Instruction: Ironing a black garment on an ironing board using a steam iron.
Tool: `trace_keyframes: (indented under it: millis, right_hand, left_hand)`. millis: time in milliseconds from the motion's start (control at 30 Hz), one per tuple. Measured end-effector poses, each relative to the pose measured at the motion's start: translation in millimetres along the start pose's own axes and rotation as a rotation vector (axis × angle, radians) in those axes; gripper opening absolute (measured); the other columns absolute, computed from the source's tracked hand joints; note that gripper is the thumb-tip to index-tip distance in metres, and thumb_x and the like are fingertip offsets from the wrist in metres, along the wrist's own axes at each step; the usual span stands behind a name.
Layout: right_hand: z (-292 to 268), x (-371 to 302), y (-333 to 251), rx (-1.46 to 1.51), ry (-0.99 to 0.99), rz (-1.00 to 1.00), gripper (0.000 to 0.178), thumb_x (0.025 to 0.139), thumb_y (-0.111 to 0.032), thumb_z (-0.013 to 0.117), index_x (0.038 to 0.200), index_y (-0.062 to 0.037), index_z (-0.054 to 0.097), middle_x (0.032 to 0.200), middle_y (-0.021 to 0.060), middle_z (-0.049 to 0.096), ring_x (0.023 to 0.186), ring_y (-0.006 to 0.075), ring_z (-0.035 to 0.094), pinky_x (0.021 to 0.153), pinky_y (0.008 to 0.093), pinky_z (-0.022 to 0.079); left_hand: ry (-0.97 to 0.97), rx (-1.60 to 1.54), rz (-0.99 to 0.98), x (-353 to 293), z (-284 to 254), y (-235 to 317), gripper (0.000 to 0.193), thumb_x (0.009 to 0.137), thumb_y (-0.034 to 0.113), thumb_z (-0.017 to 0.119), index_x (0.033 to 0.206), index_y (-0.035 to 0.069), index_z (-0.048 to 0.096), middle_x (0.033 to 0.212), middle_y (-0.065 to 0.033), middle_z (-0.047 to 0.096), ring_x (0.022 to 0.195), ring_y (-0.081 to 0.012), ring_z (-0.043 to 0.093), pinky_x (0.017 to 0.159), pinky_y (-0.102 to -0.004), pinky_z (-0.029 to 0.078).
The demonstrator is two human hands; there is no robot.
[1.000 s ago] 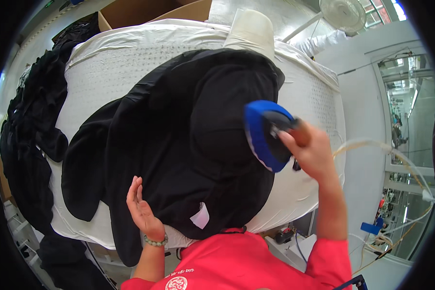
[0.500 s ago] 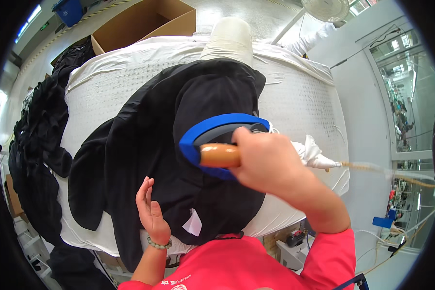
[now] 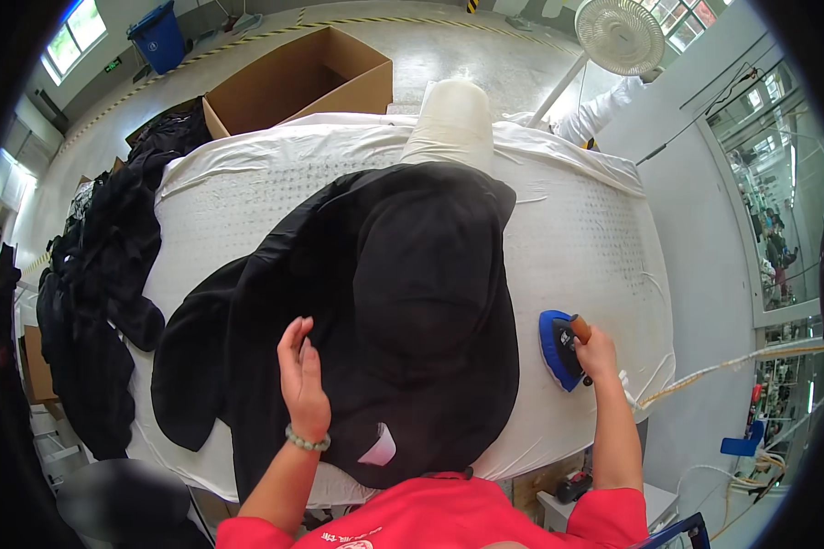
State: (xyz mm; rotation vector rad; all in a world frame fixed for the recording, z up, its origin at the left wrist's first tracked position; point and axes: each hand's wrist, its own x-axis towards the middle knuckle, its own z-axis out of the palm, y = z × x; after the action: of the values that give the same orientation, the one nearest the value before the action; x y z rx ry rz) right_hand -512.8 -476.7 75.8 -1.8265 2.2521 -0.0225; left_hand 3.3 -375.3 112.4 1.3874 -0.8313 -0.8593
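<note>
A black garment (image 3: 421,265) is draped over a white padded pressing form (image 3: 450,123) that rises from the cloth-covered table. To its right, my right hand (image 3: 597,355) grips the brown handle of a steam iron (image 3: 558,349) with a blue rim around its base. The iron is at the white table cover, apart from the garment. My left hand (image 3: 304,380), with a bead bracelet at the wrist, is held over the garment's near left part, fingers stretched and nothing in it. A small white label (image 3: 378,445) shows on the garment near my body.
More black garments (image 3: 101,293) hang over the table's left end. The white covered table (image 3: 220,206) has a large cardboard box (image 3: 293,82) behind it. A fan (image 3: 619,35) stands at the back right. The iron's hose (image 3: 732,368) runs off to the right.
My right hand has carried the iron from above the garment down to the right side of the table. My left hand keeps nearly the same place. The view has tilted up slightly.
</note>
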Motion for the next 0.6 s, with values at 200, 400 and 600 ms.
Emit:
trace_keyframes:
  millis: [200,400,600]
  right_hand:
    - [-22,9,-153,0.424,0.129,-0.230,0.076,0.098,-0.034,0.070,0.154,0.0035,0.036,0.153,0.0278,0.044,0.144,0.0402,0.041,0.121,0.0426,0.033]
    - [25,25,-302,1.032,0.177,-0.156,0.089,0.105,-0.060,0.047,0.159,0.0072,0.023,0.166,0.0270,0.025,0.156,0.0370,0.021,0.127,0.0419,0.016]
    - [21,18,-291,1.082,0.169,-0.231,0.089,0.105,-0.060,0.046,0.160,0.0065,0.023,0.167,0.0254,0.023,0.157,0.0359,0.018,0.127,0.0421,0.014]
  left_hand:
    - [-0.051,0.199,0.179,102,70,20,0.065,0.112,0.038,0.043,0.161,-0.001,0.025,0.163,-0.0207,0.035,0.153,-0.0310,0.030,0.125,-0.0409,0.021]
    - [-0.156,0.430,0.085,126,109,-23,0.085,0.108,0.061,0.034,0.164,0.001,0.014,0.170,-0.0222,0.018,0.159,-0.0365,0.012,0.127,-0.0430,0.014]
    - [-0.155,0.205,0.051,118,116,-2,0.086,0.108,0.063,0.031,0.165,0.001,0.012,0.172,-0.0201,0.015,0.160,-0.0349,0.011,0.128,-0.0434,0.010]
